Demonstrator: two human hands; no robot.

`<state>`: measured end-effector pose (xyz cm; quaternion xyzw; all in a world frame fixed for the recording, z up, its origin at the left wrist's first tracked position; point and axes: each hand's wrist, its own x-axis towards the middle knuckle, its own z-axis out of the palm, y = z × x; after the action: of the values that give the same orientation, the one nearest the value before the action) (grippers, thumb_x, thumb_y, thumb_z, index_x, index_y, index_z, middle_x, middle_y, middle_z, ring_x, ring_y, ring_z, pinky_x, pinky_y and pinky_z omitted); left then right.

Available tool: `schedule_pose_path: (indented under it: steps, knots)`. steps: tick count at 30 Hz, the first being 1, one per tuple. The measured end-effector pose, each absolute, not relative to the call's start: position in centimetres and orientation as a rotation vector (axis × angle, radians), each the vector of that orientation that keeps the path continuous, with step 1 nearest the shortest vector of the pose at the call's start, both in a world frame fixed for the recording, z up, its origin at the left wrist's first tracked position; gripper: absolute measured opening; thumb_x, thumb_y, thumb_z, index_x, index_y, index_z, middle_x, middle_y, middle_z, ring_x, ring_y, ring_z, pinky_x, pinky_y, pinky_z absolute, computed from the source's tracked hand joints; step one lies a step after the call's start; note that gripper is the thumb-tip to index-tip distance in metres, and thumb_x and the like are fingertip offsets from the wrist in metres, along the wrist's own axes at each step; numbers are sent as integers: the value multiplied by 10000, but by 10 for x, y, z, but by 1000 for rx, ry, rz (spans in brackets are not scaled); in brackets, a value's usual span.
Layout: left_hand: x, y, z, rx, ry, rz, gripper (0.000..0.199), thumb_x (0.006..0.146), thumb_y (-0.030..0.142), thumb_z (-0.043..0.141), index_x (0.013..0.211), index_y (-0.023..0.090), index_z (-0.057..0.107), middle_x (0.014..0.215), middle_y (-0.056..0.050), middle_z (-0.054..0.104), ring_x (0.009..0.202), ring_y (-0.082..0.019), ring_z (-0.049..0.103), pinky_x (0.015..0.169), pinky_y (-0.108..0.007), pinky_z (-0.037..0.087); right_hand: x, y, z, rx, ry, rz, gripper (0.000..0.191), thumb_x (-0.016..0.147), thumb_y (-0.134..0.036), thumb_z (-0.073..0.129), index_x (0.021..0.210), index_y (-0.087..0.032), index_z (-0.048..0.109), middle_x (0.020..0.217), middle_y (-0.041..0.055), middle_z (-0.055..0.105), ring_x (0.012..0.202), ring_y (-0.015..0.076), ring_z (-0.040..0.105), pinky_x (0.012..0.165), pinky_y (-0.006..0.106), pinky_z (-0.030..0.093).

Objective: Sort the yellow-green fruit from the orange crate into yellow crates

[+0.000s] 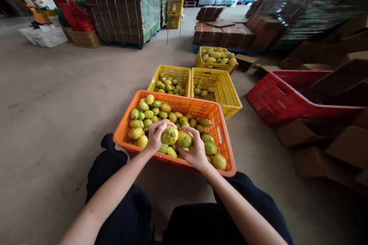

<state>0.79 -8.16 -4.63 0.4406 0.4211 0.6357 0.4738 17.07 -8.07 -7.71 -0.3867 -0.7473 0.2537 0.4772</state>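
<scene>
Over the front half of an orange plastic crate [172, 100], each of my hands grips one fruit. My left hand [156, 134] is closed round a yellow-green papaya [169, 135], thumb and fingers on its near and upper side. Beside it, my right hand [196, 148] wraps a greener papaya [184, 139] from the right. The two fruits nearly meet, their ends turned towards me. Beneath them, many more papayas [136, 133] in yellow and green lie loose in the crate. Some of these are hidden behind my hands.
Behind the orange crate stand two yellow crates [188, 80], [230, 93] with papayas, and a fuller yellow crate [198, 63] farther back. A red crate [266, 95] and open cardboard boxes [299, 134] occupy the right. Wrapped pallet stacks [115, 4] rise behind.
</scene>
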Motion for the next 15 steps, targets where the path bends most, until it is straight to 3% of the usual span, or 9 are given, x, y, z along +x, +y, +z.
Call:
schedule_pose_path:
  steps: [10, 15]
  knots:
    - [5, -80, -47, 1201, 1001, 1549, 309, 823, 348, 536, 678, 177, 748, 820, -86, 745, 862, -255, 669, 815, -311, 463, 172, -82, -75, -955, -1877, 599, 445, 773, -213, 647, 1155, -268, 425, 1135, 84, 651, 1052, 245, 644, 929, 401, 521]
    - [1, -60, -63, 662, 1099, 1410, 243, 829, 288, 548, 681, 176, 706, 752, -67, 738, 853, -221, 683, 774, -274, 508, 171, -81, -77, -1087, -1776, 898, 551, 681, -279, 739, 1127, -247, 417, 1140, 78, 620, 1074, 253, 622, 956, 420, 516]
